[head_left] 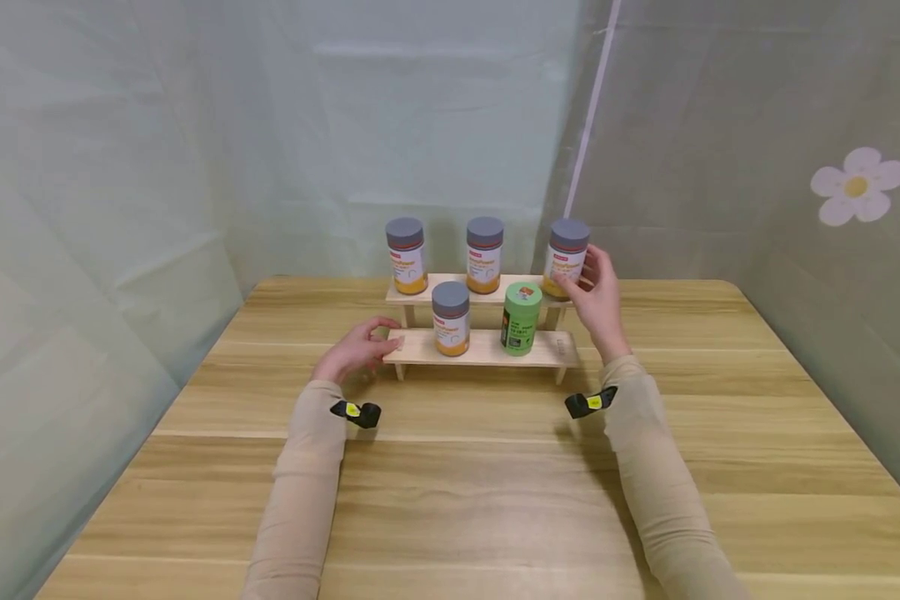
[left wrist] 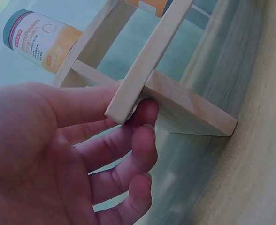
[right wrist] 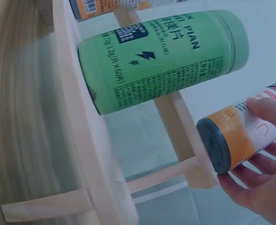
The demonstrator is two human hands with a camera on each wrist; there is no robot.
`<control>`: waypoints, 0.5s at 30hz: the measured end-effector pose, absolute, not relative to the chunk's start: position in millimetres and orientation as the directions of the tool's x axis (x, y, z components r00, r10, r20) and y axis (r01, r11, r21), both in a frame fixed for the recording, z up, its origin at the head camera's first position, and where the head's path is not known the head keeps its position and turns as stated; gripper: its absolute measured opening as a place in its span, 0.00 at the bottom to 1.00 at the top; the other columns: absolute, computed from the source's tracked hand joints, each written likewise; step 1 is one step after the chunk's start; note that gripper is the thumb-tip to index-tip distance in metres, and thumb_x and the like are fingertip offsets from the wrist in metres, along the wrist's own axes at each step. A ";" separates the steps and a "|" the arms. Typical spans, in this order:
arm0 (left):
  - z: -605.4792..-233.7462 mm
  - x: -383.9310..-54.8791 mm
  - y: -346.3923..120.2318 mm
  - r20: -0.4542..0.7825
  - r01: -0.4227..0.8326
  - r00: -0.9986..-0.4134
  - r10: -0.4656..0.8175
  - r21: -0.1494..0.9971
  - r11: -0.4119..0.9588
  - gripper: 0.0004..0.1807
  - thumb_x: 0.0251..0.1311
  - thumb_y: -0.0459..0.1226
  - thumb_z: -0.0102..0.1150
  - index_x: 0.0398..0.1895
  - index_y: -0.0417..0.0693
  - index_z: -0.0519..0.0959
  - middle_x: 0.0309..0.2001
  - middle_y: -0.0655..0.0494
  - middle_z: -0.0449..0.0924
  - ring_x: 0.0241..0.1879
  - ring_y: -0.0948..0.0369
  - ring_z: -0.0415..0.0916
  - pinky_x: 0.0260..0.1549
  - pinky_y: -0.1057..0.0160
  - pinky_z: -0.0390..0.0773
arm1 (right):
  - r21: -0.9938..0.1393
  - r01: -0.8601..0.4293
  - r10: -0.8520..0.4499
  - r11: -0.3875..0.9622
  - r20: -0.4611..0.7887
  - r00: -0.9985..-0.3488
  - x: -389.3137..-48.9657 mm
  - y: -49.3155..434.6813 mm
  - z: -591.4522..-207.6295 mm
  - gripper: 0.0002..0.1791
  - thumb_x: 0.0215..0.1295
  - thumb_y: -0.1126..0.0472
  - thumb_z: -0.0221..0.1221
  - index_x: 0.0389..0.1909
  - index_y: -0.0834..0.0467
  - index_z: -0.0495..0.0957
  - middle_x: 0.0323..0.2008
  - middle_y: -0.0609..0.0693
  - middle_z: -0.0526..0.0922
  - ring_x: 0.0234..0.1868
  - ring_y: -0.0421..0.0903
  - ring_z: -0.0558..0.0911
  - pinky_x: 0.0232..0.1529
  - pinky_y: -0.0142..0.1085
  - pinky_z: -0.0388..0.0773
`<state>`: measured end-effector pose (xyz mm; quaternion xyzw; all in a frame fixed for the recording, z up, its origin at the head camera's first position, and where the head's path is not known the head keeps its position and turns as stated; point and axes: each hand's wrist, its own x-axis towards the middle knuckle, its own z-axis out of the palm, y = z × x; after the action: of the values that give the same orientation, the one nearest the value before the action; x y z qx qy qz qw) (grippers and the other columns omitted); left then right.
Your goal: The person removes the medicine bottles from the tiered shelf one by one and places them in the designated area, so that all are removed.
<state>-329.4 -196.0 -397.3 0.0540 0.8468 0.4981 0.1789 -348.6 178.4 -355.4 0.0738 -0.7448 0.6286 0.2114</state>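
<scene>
A two-tier wooden display rack (head_left: 487, 359) stands on the table. My left hand (head_left: 359, 348) pinches the left end of its lower board, thumb above and curled fingers beneath in the left wrist view. At the upper board's right end my right hand (head_left: 600, 300) grips a white-and-orange supplement bottle (head_left: 567, 260) with a grey lid; in the right wrist view its dark base (right wrist: 214, 145) shows at the board's edge. Two matching bottles, one left (head_left: 407, 257) and one central (head_left: 484, 257), stand on the upper tier. Below are another such bottle (head_left: 451, 319) and a green bottle (head_left: 521, 320).
The wood-grain table (head_left: 450, 500) spreads around the rack on all sides. Behind it hangs a pale curtain (head_left: 420, 125), with a greyer flowered section (head_left: 720, 167) to the right. A small black camera is strapped on each sleeved wrist.
</scene>
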 end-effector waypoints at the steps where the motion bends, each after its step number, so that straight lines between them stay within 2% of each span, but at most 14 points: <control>1: -397.4 -329.3 -195.6 -0.248 -0.087 -0.931 0.268 0.863 0.498 0.26 0.69 0.45 0.53 0.65 0.47 0.63 0.34 0.54 0.74 0.30 0.60 0.71 0.30 0.61 0.76 | -0.904 -0.380 0.159 0.198 0.412 -0.897 -347.7 178.9 -354.5 0.34 0.61 0.68 0.63 0.67 0.64 0.61 0.63 0.65 0.70 0.62 0.59 0.73 0.64 0.50 0.69; 6: -400.2 -329.4 -193.5 -0.250 -0.088 -0.933 0.260 0.856 0.509 0.27 0.69 0.45 0.53 0.68 0.47 0.61 0.37 0.52 0.75 0.33 0.60 0.71 0.33 0.61 0.76 | -0.904 -0.372 0.160 0.213 0.408 -0.899 -343.1 182.0 -351.3 0.34 0.61 0.68 0.63 0.67 0.63 0.61 0.63 0.63 0.71 0.62 0.58 0.73 0.64 0.49 0.70; 15: -402.4 -331.1 -195.7 -0.230 -0.064 -0.934 0.273 0.859 0.507 0.28 0.70 0.45 0.52 0.68 0.45 0.60 0.33 0.56 0.72 0.31 0.62 0.70 0.33 0.61 0.74 | -0.903 -0.348 0.192 0.251 0.399 -0.897 -340.9 189.9 -346.8 0.34 0.60 0.67 0.64 0.67 0.62 0.62 0.62 0.62 0.72 0.61 0.56 0.74 0.63 0.45 0.71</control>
<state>-331.1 -195.7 -402.4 0.0613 0.8511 0.4926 0.1709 -340.9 189.9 -346.8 0.0514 -0.7592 0.6099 0.2214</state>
